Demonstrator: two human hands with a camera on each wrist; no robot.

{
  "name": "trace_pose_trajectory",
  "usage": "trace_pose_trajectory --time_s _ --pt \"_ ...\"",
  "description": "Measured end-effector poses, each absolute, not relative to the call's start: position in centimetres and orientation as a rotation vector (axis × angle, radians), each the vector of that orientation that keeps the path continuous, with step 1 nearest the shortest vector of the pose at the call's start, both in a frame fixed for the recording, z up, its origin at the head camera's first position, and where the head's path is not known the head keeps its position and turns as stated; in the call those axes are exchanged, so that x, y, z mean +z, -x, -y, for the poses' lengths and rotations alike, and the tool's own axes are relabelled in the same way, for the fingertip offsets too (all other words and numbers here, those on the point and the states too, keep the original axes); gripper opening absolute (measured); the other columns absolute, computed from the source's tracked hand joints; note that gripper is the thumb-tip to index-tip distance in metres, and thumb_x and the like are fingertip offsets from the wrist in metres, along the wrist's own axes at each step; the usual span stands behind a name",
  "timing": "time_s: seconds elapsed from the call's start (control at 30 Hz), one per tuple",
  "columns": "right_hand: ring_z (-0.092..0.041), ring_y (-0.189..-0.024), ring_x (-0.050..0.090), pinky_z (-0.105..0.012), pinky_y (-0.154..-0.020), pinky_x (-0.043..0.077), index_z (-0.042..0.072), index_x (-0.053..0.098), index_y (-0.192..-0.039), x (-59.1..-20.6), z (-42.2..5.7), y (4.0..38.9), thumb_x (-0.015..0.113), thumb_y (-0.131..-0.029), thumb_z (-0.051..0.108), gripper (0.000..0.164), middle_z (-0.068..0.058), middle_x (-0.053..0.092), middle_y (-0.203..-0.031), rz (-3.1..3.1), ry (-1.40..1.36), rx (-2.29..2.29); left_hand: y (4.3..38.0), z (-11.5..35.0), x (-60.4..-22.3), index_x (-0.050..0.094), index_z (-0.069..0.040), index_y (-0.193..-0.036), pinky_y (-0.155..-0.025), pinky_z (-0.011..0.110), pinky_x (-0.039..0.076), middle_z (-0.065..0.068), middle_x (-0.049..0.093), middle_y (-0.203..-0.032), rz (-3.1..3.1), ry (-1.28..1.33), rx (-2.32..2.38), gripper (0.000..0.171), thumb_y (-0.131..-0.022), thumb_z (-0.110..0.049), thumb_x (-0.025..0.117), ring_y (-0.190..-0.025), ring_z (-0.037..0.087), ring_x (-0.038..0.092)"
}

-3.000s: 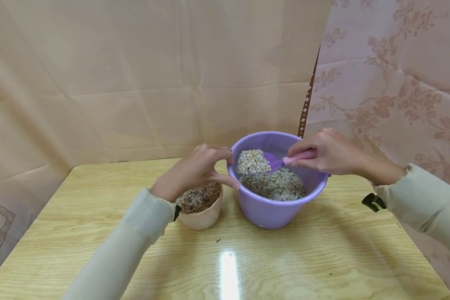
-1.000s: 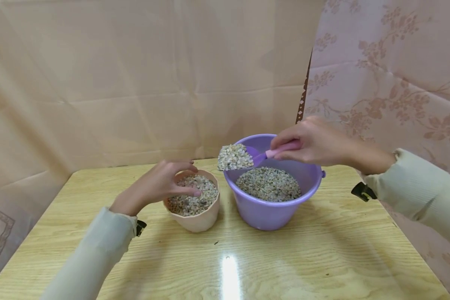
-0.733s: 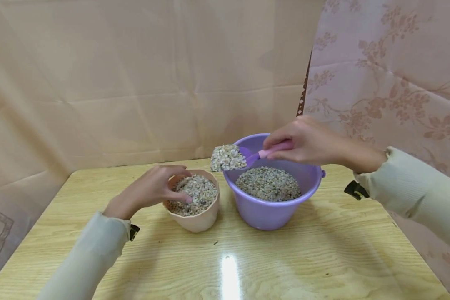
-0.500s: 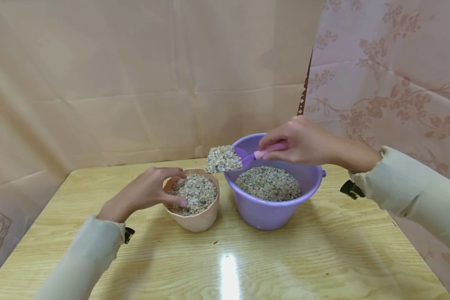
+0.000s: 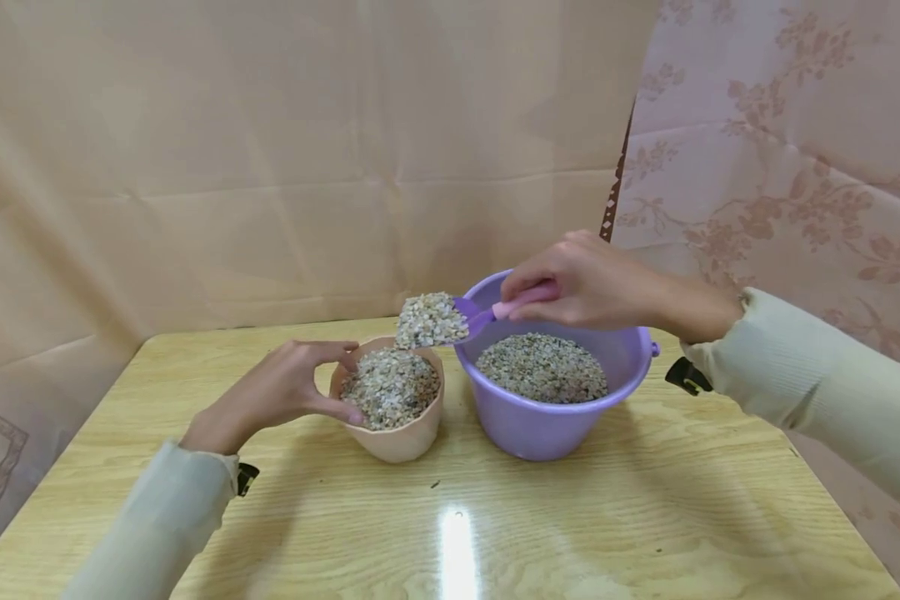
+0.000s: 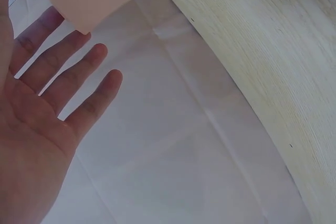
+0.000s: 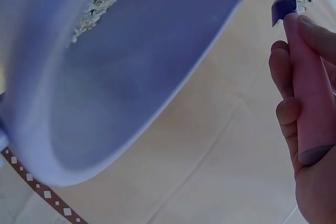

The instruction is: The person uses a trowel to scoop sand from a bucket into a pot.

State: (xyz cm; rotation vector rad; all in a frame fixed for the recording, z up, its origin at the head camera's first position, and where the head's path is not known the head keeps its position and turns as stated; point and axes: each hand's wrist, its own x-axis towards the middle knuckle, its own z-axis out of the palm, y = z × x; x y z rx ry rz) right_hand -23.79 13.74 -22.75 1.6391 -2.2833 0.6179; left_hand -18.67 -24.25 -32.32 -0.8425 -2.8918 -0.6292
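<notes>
My right hand (image 5: 581,283) grips the pink handle of a small toy shovel (image 5: 478,320), its fingers curled round it in the right wrist view. A heap of pale gravel (image 5: 431,320) fills the shovel's purple blade, which hangs between the bucket and the pot, just above the pot's back right rim. The peach plant pot (image 5: 397,443) holds mounded gravel (image 5: 392,390). My left hand (image 5: 270,392) spans the pot's left side, thumb and index finger at the rim; its other fingers (image 6: 86,104) extend fairly straight in the left wrist view.
A lilac bucket (image 5: 532,433) with more gravel stands close to the right of the pot. Both stand on a wood-grain table (image 5: 345,533). Beige cloth (image 5: 270,167) hangs behind the table, and floral cloth (image 5: 810,208) hangs at the right.
My right hand has carried the loaded shovel left, out of the bucket toward the pot. My left hand has moved from the bucket's rim to the pot's left side.
</notes>
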Motion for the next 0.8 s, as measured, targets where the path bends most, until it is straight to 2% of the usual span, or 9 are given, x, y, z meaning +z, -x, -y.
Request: trace_pose_trajectory --time_s 0.17,0.23,0.3,0.4,0.43,0.5,0.63,0.73,0.8 --pt "0.002 -0.058 0.056 -0.023 -0.052 0.044 0.017 0.077 -0.09 -22.5 -13.1 23.8 0.08 -0.086 0.02 0.006 0.016 0.069 -0.075 2.311 -1.655 0.603 18.4 24.3 -32.3 0.072 -0.02 -0.093 -0.08 0.041 0.051 0.008 0.065 -0.131 2.867 0.854 -0.611 0.054 -0.061 -0.062 0.085 -0.107 0.026 0.067" --pt "0.002 -0.058 0.057 -0.023 -0.052 0.045 0.018 0.077 -0.09 -22.4 -12.8 23.8 0.08 -0.086 0.022 0.006 0.017 0.069 -0.075 2.321 -1.66 0.591 18.3 24.4 -32.2 0.07 -0.022 -0.087 -0.073 0.036 0.048 0.008 0.066 -0.13 2.858 0.858 -0.601 0.05 -0.061 -0.063 0.084 -0.093 0.019 0.067" --pt "0.002 -0.059 0.057 -0.023 -0.053 0.045 0.019 0.077 -0.09 -22.5 -12.5 23.8 0.079 -0.087 0.024 0.006 0.018 0.069 -0.076 2.334 -1.665 0.589 18.3 24.5 -32.2 0.067 -0.024 -0.081 -0.067 0.032 0.044 0.008 0.066 -0.129 2.849 0.863 -0.595 0.047 -0.061 -0.064 0.083 -0.076 0.012 0.061" --pt "0.002 -0.059 0.057 -0.023 -0.054 0.045 0.019 0.078 -0.091 -22.6 -12.1 23.9 0.079 -0.087 0.023 0.006 0.016 0.07 -0.076 2.348 -1.668 0.598 18.2 24.5 -32.2 0.062 -0.027 -0.074 -0.062 0.029 0.039 0.009 0.067 -0.129 2.834 0.872 -0.586 0.045 -0.06 -0.064 0.083 -0.064 0.008 0.05" --pt "0.002 -0.059 0.057 -0.023 -0.054 0.046 0.018 0.078 -0.091 -22.6 -12.0 23.9 0.079 -0.087 0.022 0.006 0.016 0.07 -0.076 2.358 -1.669 0.603 18.1 24.5 -32.2 0.062 -0.027 -0.073 -0.061 0.029 0.039 0.009 0.067 -0.128 2.828 0.876 -0.586 0.044 -0.06 -0.064 0.083 -0.063 0.007 0.049" --pt "0.002 -0.059 0.057 -0.023 -0.054 0.046 0.018 0.078 -0.092 -22.7 -11.8 23.9 0.079 -0.087 0.021 0.006 0.014 0.071 -0.076 2.372 -1.659 0.597 18.1 24.4 -32.3 0.062 -0.027 -0.073 -0.063 0.029 0.04 0.009 0.067 -0.128 2.813 0.889 -0.576 0.043 -0.061 -0.063 0.083 -0.07 0.008 0.057" --pt "0.003 -0.057 0.056 -0.024 -0.052 0.045 0.018 0.079 -0.093 -22.7 -11.6 23.8 0.08 -0.086 0.022 0.008 0.015 0.071 -0.077 2.422 -1.639 0.571 18.1 24.0 -32.3 0.062 -0.026 -0.073 -0.059 0.028 0.038 0.009 0.067 -0.127 2.798 0.903 -0.556 0.045 -0.061 -0.065 0.082 -0.061 0.005 0.045" --pt "0.002 -0.058 0.057 -0.025 -0.054 0.046 0.019 0.079 -0.094 -22.7 -11.4 23.8 0.08 -0.086 0.023 0.01 0.015 0.072 -0.078 2.453 -1.628 0.531 18.2 23.8 -32.3 0.061 -0.024 -0.074 -0.056 0.028 0.035 0.008 0.068 -0.127 2.796 0.906 -0.538 0.048 -0.06 -0.066 0.081 -0.055 0.006 0.03" --pt "0.002 -0.06 0.057 -0.026 -0.056 0.047 0.019 0.079 -0.096 -22.6 -11.2 23.8 0.081 -0.085 0.023 0.012 0.014 0.072 -0.08 2.467 -1.629 0.507 18.2 23.8 -32.3 0.061 -0.024 -0.074 -0.057 0.028 0.035 0.008 0.068 -0.127 2.798 0.908 -0.532 0.049 -0.06 -0.066 0.081 -0.056 0.005 0.032"
